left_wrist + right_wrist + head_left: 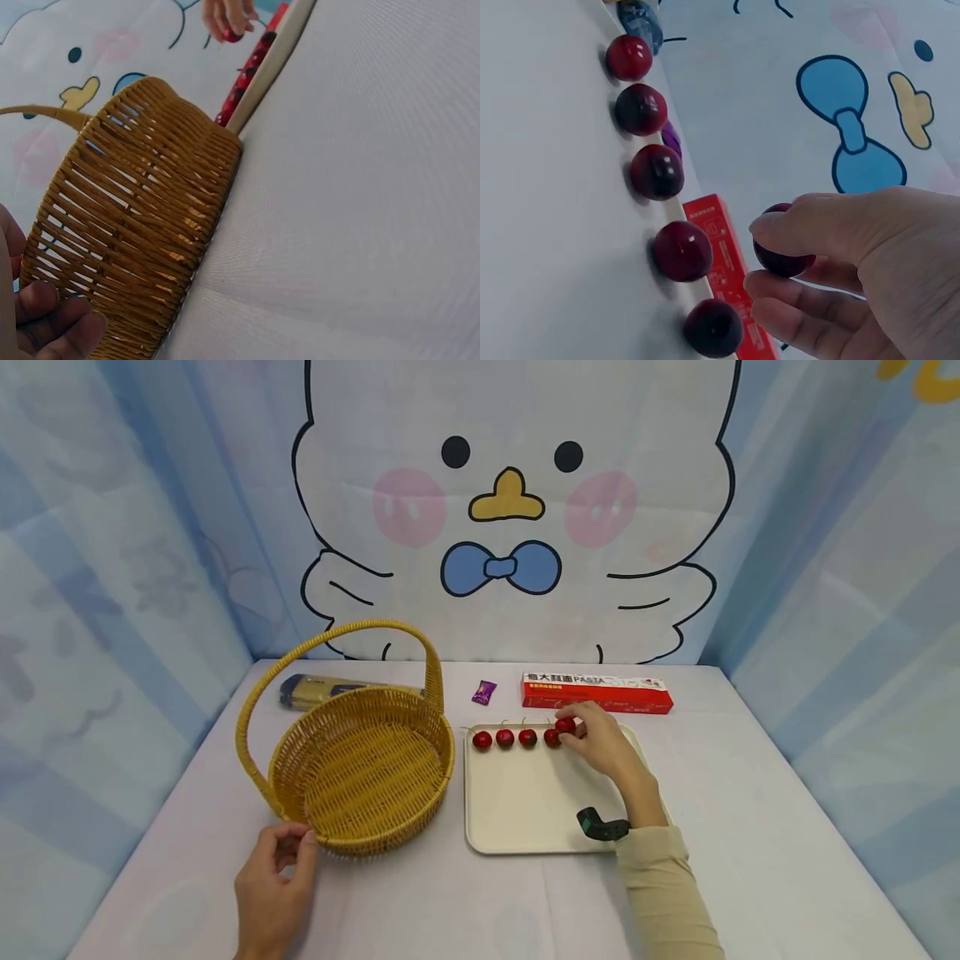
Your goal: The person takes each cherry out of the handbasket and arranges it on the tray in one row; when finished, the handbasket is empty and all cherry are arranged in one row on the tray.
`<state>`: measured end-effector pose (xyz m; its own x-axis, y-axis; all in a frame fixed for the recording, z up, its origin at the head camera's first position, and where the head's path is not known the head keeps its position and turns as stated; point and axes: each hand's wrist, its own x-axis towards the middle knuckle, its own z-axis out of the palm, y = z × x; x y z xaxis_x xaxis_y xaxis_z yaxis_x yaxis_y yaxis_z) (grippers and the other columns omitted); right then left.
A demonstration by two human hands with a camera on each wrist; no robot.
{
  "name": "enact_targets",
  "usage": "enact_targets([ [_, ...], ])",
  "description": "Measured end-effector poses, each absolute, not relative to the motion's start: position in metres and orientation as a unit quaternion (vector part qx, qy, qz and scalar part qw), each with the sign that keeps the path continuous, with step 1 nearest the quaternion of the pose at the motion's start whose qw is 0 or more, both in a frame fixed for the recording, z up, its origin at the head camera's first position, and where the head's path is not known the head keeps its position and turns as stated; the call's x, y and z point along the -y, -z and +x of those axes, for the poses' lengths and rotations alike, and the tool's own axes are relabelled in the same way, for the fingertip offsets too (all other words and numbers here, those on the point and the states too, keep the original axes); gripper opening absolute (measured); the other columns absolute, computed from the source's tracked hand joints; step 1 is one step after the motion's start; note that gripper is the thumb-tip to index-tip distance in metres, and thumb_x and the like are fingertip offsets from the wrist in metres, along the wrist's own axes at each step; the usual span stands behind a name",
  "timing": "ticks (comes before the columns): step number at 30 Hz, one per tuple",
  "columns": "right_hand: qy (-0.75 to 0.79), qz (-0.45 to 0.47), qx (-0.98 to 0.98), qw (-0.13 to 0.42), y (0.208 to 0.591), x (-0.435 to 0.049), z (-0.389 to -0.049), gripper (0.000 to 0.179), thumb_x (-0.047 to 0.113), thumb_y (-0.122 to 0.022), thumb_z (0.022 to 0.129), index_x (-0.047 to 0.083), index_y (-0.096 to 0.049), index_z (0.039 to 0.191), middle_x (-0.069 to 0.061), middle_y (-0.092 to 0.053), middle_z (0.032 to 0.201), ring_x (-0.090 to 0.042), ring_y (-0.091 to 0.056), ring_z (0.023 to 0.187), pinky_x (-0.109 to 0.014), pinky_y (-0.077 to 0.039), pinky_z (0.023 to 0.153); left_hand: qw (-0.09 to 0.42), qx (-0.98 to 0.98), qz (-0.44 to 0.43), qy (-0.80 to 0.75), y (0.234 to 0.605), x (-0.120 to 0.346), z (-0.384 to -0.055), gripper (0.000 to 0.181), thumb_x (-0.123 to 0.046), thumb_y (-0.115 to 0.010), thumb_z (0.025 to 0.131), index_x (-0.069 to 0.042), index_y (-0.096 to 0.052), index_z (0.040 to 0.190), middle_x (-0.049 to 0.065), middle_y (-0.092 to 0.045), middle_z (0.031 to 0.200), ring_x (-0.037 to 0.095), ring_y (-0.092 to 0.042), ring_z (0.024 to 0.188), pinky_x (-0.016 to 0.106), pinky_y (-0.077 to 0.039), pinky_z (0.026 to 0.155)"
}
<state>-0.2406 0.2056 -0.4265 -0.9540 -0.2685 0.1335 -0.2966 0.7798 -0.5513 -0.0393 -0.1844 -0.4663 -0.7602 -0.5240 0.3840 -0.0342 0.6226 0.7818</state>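
My right hand (604,748) pinches a dark red cherry (783,262) between thumb and fingers, above the far edge of a cream tray (525,810). Below it, several more cherries (682,250) lie in a row along that edge, stems pointing outward. In the head view my fingers hide part of the row's right end. My left hand (274,887) grips the near rim of a round woven basket (371,777), by the foot of its tall handle. Only the woven bottom shows inside the basket.
Behind the tray lies a red and white pasta box (597,693). A small purple wrapped packet (483,692) sits left of it. A long yellowish package (318,691) lies behind the basket, partly hidden. Printed curtains (840,568) enclose the back and sides of the table.
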Motion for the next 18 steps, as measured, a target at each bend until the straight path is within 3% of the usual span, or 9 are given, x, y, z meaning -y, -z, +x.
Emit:
enact_targets([
  [8,-0.294,0.096,0.951,0.021,0.434,-0.229,-0.244,0.038,0.006,-0.065,0.093,0.005,-0.061,0.131,-0.019,-0.057,0.129,-0.032,-0.061,0.102,-0.046,-0.057,0.091,0.303,0.847,0.167,0.404,0.466,0.184,-0.04,0.008,-0.005,-0.065,0.093,-0.002,-0.062,0.099,0.009,-0.067,0.086,-0.01,-0.05,0.074,0.001,-0.042,0.064],
  [18,-0.295,0.041,0.954,0.014,0.444,-0.242,-0.251,0.042,0.007,-0.063,0.095,0.001,-0.054,0.136,-0.023,-0.054,0.135,-0.034,-0.059,0.102,-0.048,-0.055,0.095,0.3,0.845,0.173,0.407,0.466,0.184,-0.039,0.009,-0.008,-0.066,0.093,-0.003,-0.063,0.1,0.01,-0.067,0.087,-0.01,-0.049,0.073,0.002,-0.042,0.062],
])
